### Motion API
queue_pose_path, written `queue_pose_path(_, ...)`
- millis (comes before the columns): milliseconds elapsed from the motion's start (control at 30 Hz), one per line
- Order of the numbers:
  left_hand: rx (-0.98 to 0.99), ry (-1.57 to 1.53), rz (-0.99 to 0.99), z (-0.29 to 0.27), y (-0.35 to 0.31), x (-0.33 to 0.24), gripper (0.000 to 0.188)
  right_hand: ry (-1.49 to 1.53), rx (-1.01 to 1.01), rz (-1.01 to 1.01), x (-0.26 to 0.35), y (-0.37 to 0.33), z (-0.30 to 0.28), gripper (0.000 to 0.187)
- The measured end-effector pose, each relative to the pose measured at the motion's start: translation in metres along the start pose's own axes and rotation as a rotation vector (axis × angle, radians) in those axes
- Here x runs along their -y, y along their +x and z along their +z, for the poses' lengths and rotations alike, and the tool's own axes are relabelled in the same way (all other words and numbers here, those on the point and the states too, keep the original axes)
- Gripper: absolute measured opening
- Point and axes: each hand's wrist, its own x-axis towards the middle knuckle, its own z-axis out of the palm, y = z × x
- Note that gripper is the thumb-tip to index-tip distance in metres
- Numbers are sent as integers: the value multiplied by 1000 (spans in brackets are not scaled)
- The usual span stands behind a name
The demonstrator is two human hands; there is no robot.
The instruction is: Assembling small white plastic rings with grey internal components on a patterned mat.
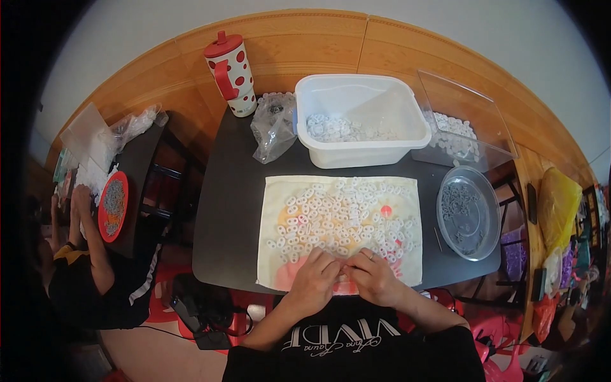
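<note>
My left hand [315, 279] and my right hand [374, 277] meet at the near edge of a pale yellow towel [272, 191]. The fingers of both are pinched together around something small, which they hide. Spread over the towel in front of them are many small white plastic pieces [328, 216], rounded and with two holes each. To the right of the towel stands a round clear container [474, 245] with small grey parts [459, 202] in it. A thin stick-like tool [437, 239] lies between towel and container.
Behind the towel stand a white tub [356, 151] of white pieces, a clear box [496, 143] with white discs, a crumpled plastic bag [273, 130] and a spotted tumbler [232, 73]. At another table on the left, a co-worker's hands [81, 197] are near a red tray [108, 232].
</note>
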Motion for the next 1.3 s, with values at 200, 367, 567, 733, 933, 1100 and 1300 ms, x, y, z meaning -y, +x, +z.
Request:
queue_pose_path(200,23,13,16,-2,3,0,28,-42,49,-5,0,-1,1,34)
queue_pose_path(367,35,47,48,-1,2,1,27,-43,61,-8,0,0,-1,35)
queue_pose_path(567,29,34,49,-2,0,-1,30,-33,49,-67,4,1,-3,37)
queue_pose_path(733,-12,24,44,-2,1,-2,28,10,-1,-43,-1,-2,0,35)
queue_pose_path(933,10,6,28,-4,4,1,23,103,-74,96,-4,-2,2,30)
queue_pose_path(1100,38,20,32,-6,2,-1,23,-452,99,-66,15,5,-9,28)
queue_pose_path(1300,58,36,113,-7,1,2,23,-594,236,-115,18,2,-6,31)
